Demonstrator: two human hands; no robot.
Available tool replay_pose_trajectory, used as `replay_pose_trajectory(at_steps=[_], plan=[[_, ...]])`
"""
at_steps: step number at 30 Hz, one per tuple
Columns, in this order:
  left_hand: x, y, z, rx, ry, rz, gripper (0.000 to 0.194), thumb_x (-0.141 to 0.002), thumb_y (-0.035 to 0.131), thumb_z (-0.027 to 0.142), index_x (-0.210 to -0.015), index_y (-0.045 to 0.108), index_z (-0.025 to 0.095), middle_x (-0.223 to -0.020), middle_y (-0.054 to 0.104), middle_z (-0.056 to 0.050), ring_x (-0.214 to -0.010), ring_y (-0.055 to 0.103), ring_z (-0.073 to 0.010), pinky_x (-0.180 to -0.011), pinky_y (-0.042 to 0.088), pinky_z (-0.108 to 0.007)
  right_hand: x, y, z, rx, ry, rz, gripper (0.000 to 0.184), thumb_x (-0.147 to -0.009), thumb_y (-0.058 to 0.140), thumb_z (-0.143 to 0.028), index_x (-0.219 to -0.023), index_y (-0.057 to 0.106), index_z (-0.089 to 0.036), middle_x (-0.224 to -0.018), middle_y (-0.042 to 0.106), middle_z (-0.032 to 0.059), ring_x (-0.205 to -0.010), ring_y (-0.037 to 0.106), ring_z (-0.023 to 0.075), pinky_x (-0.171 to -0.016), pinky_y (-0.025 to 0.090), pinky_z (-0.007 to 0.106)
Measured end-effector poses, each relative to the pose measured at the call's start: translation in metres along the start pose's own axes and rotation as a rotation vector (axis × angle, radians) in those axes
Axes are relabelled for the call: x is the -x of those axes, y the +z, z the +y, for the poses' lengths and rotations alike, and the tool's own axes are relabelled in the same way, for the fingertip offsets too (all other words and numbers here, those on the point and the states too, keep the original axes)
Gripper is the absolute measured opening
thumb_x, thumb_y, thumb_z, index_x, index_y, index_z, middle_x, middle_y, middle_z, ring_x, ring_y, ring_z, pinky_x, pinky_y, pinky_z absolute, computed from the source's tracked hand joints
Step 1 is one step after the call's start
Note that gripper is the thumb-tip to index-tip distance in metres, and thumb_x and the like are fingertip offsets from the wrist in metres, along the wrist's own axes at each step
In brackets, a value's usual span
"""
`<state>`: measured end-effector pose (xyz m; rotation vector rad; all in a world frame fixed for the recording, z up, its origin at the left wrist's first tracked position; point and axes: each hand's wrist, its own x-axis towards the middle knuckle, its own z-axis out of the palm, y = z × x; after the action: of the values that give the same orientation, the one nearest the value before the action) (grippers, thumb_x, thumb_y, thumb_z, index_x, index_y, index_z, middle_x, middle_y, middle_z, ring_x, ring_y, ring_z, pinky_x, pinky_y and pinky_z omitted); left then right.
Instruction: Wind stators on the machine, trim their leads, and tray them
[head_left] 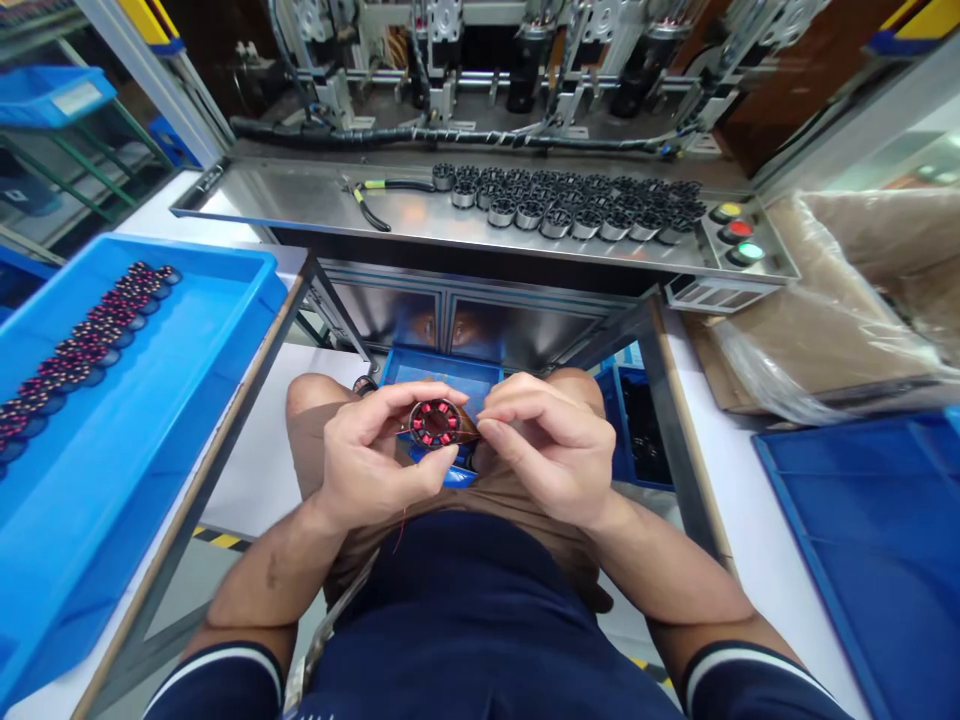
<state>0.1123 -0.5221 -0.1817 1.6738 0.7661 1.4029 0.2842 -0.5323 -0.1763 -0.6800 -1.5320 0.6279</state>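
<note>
A motor stator (pixel 436 424), round with red-wound coils and an open centre, is held over my lap. My left hand (pixel 381 440) grips it by the rim between thumb and fingers. Close on its right, my right hand (pixel 551 440) has thumb and forefinger pinched together on thin copper-coloured wire (pixel 469 428) that runs from the stator's edge. A fine red wire end (pixel 403 525) hangs below my left hand.
Several unwound stators (pixel 556 222) stand in rows on the metal shelf, beside cutters (pixel 369 205) and push buttons (pixel 736 232). A blue tray (pixel 187 330) at left holds wound stators (pixel 90 345). A plastic-lined carton (pixel 840 320) and a blue tray (pixel 870 510) lie at right.
</note>
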Motion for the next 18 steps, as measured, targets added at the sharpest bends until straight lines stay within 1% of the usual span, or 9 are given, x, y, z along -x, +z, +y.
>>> replay_pose_trajectory(at_steps=[3, 6, 9, 12, 15, 16, 18], plan=[[0.002, 0.003, -0.003, -0.037, 0.069, 0.045, 0.054, -0.066, 0.075, -0.002, -0.115, 0.072, 0.022, -0.103, 0.08, -0.001, -0.091, 0.075, -0.0133, -0.086, 0.061, -0.02, 0.009, 0.007, -0.004, -0.008, 0.016, 0.066, 0.019, -0.082, 0.067, 0.0, -0.083, 0.07, -0.018, -0.072, 0.069, 0.0015, -0.068, 0.065, 0.0139, -0.064, 0.055, 0.028], [0.004, 0.007, -0.004, -0.084, 0.136, 0.109, 0.057, -0.065, 0.076, -0.002, -0.116, 0.072, 0.022, -0.105, 0.08, -0.001, -0.093, 0.075, -0.0145, -0.088, 0.061, -0.022, 0.015, 0.013, -0.005, -0.018, -0.024, 0.12, 0.019, -0.081, 0.068, 0.0, -0.085, 0.07, -0.019, -0.073, 0.07, 0.0021, -0.069, 0.066, 0.0151, -0.065, 0.056, 0.03], [0.004, 0.01, 0.0, -0.083, 0.138, 0.122, 0.053, -0.066, 0.077, 0.0, -0.114, 0.073, 0.02, -0.103, 0.08, -0.002, -0.091, 0.076, -0.0154, -0.086, 0.062, -0.023, 0.016, 0.012, -0.002, -0.031, -0.074, 0.101, 0.019, -0.082, 0.069, -0.001, -0.089, 0.071, -0.019, -0.073, 0.07, 0.0024, -0.069, 0.067, 0.0157, -0.066, 0.056, 0.031], [0.001, 0.009, 0.008, 0.013, 0.035, 0.073, 0.043, -0.069, 0.077, 0.005, -0.109, 0.073, 0.02, -0.097, 0.08, -0.003, -0.084, 0.076, -0.0157, -0.08, 0.063, -0.023, 0.009, 0.001, 0.001, -0.028, -0.106, 0.023, 0.018, -0.081, 0.074, -0.006, -0.093, 0.073, -0.02, -0.075, 0.07, 0.0028, -0.071, 0.067, 0.0168, -0.068, 0.057, 0.033], [-0.001, 0.007, 0.014, 0.169, -0.128, -0.022, 0.029, -0.074, 0.078, 0.017, -0.102, 0.074, 0.019, -0.092, 0.08, -0.006, -0.082, 0.077, -0.0191, -0.075, 0.064, -0.026, -0.006, -0.014, 0.004, 0.026, -0.137, -0.06, 0.023, -0.08, 0.082, -0.02, -0.102, 0.074, -0.021, -0.085, 0.071, 0.0051, -0.081, 0.067, 0.0196, -0.075, 0.056, 0.039], [-0.001, 0.007, 0.015, 0.217, -0.18, -0.055, 0.026, -0.075, 0.079, 0.022, -0.101, 0.074, 0.019, -0.09, 0.08, -0.007, -0.082, 0.077, -0.0207, -0.074, 0.064, -0.028, -0.011, -0.019, 0.005, 0.034, -0.149, -0.114, 0.026, -0.08, 0.083, -0.025, -0.104, 0.074, -0.022, -0.089, 0.072, 0.0059, -0.085, 0.067, 0.0204, -0.078, 0.056, 0.041], [0.0, 0.007, 0.014, 0.301, -0.266, -0.105, 0.028, -0.075, 0.082, 0.032, -0.099, 0.074, 0.019, -0.086, 0.08, -0.009, -0.078, 0.078, -0.023, -0.072, 0.065, -0.032, -0.021, -0.026, 0.006, 0.013, -0.187, -0.257, 0.028, -0.082, 0.082, -0.034, -0.106, 0.075, -0.023, -0.094, 0.071, 0.0068, -0.091, 0.067, 0.0209, -0.081, 0.057, 0.043]])
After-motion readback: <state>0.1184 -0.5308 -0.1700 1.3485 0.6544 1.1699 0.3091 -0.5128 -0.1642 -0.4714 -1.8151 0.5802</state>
